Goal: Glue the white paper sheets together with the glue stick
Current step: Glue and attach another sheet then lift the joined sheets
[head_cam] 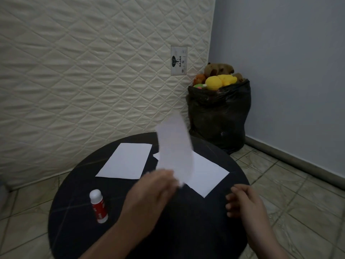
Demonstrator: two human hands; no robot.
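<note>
My left hand (152, 189) holds a white paper sheet (174, 146) by its lower edge, raised upright and blurred above the round black table (78, 217). A second white sheet (126, 160) lies flat at the table's far left. Another sheet (207, 174) lies flat at the far right, partly behind the raised one. The glue stick (98, 205), red with a white cap, lies on the table to the left of my left hand. My right hand (242, 200) hovers at the table's right edge with fingers curled and nothing in it.
A quilted cream mattress (93, 71) leans upright behind the table. A black bag (218, 116) full of soft toys stands in the corner against the blue wall. Tiled floor (298, 193) surrounds the table.
</note>
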